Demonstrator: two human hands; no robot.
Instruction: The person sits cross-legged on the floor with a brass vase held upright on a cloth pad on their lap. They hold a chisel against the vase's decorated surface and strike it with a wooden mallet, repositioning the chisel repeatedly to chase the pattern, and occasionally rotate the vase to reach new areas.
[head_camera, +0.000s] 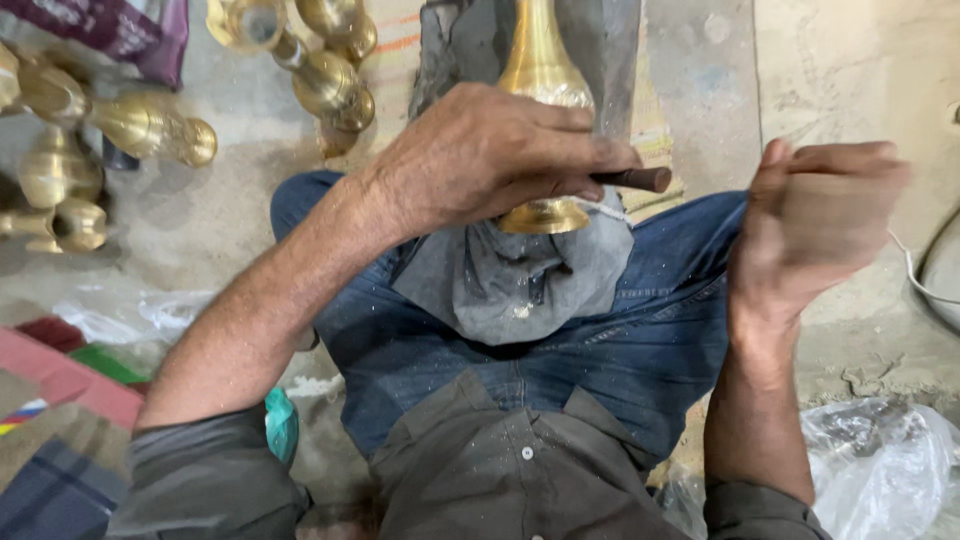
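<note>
The person sits on the floor with a brass vase (541, 70) lying across the lap, its round foot toward the body. The vase rests on a grey cloth (520, 275) spread over the blue jeans (640, 340).

The left hand (490, 150) is closed around a thin dark tool (632, 179). The tool's end pokes out past the fingers, right beside the foot of the vase. The hand lies over the lower part of the vase, so the spot where the tool meets the brass is hidden.

The right hand (815, 220) is up in the air, off to the side, and blurred. Its fingers look curled in, but I cannot tell if it holds anything.

To do this well, I think the tool should be held firm and steady so it does not slip on the smooth metal. The cloth helps keep the vase from rolling. The tool hand should stay close to the brass.

More brass vases (330, 60) lie on the dusty floor at the top left. A clear plastic bag (880, 460) sits at the bottom right.
</note>
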